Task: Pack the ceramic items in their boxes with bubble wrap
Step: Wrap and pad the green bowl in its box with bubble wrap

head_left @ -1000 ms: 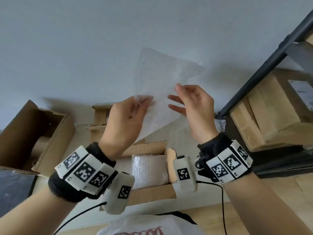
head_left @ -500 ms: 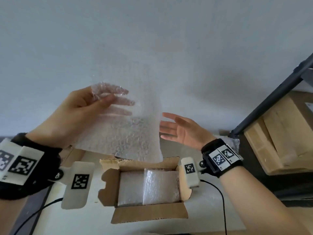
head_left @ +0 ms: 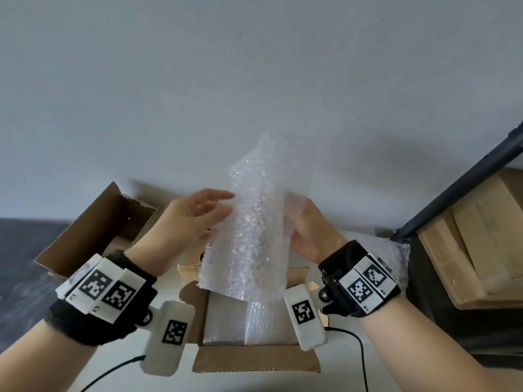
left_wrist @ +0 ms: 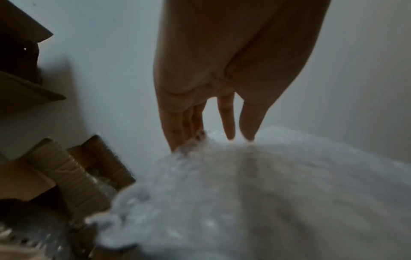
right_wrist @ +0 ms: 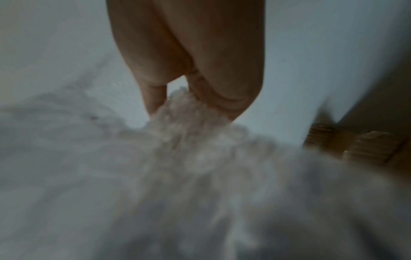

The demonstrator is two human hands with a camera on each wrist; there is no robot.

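Note:
A clear bubble wrap sheet (head_left: 254,230) stands upright, folded narrow, between both hands above an open cardboard box (head_left: 254,360). A bubble-wrapped item (head_left: 226,321) lies inside that box. My left hand (head_left: 198,219) touches the sheet's left side with straight fingers (left_wrist: 229,123), whose tips meet the wrap (left_wrist: 255,193). My right hand (head_left: 308,230) is on the sheet's right side, partly hidden behind it. In the right wrist view its thumb (right_wrist: 155,98) and fingers pinch a bunch of the wrap (right_wrist: 182,109).
A second open cardboard box (head_left: 93,230) stands at the left. A black shelf frame (head_left: 458,188) with stacked cardboard boxes (head_left: 481,239) fills the right side. More bubble wrap (head_left: 393,250) lies behind my right wrist. A grey wall rises behind.
The hands have come together over the box. The sheet, spread wide in the left hand before, now stands folded between both hands, and the right hand has taken hold of it.

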